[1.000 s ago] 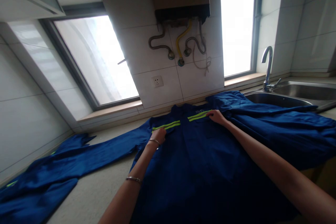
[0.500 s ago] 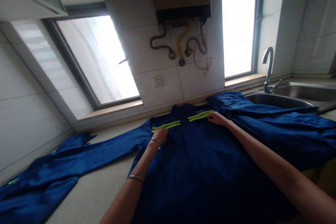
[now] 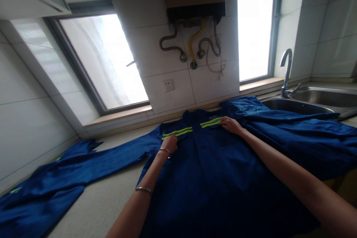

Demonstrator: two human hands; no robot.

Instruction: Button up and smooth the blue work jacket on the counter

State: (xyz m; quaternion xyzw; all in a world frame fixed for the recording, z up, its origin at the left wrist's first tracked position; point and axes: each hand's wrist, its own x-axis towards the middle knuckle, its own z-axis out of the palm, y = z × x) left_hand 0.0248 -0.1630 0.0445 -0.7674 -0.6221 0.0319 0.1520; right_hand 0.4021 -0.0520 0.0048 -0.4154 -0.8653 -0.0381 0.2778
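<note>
Where the counter (image 3: 107,197) met the tiled wall, a blue work jacket (image 3: 199,178) lay front up, collar toward the wall, probably so its chest was within reach. Left hand (image 3: 169,143), fingers curled in, sat just under one lime reflective stripe (image 3: 184,131); right hand (image 3: 231,125), fingers bent, touched the outer end of the other. Could not tell whether either pinched cloth or merely pressed it. Their spacing likely steadied both chest sides. One sleeve (image 3: 119,160) stretched left along the counter. Rightward, rumpled blue cloth (image 3: 301,145) lay near the sink (image 3: 329,98), perhaps for want of counter space.
</note>
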